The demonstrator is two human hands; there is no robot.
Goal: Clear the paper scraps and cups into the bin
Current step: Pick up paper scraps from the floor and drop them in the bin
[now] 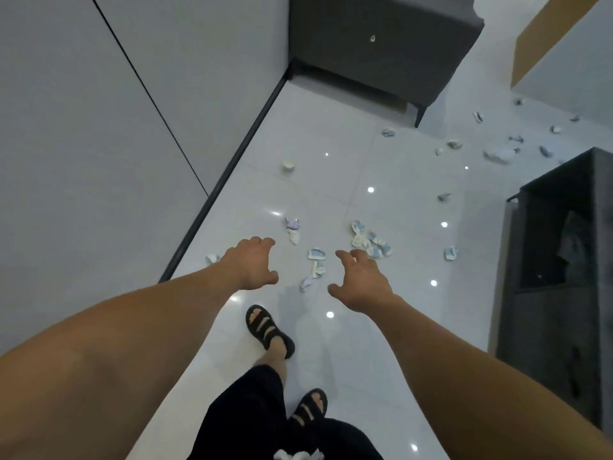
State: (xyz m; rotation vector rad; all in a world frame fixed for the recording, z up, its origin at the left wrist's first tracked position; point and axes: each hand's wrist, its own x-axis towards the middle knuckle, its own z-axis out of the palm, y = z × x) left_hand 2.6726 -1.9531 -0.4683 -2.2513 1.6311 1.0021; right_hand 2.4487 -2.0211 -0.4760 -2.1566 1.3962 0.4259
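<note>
Several blue-and-white paper scraps lie on the glossy white floor. One scrap (316,254) sits between my hands, another (313,277) just below it, and a cluster (371,242) lies past my right hand. A small pale cup (289,167) stands farther off near the wall. More scraps (499,155) are scattered at the far right. My left hand (253,263) and my right hand (360,281) reach out over the floor, fingers loosely curled, holding nothing. The dark grey bin (560,270) stands at the right.
A grey wall with a dark skirting strip (232,161) runs along the left. A dark cabinet on legs (381,48) stands at the far end. My feet in black sandals (270,330) stand on the tiles below my hands.
</note>
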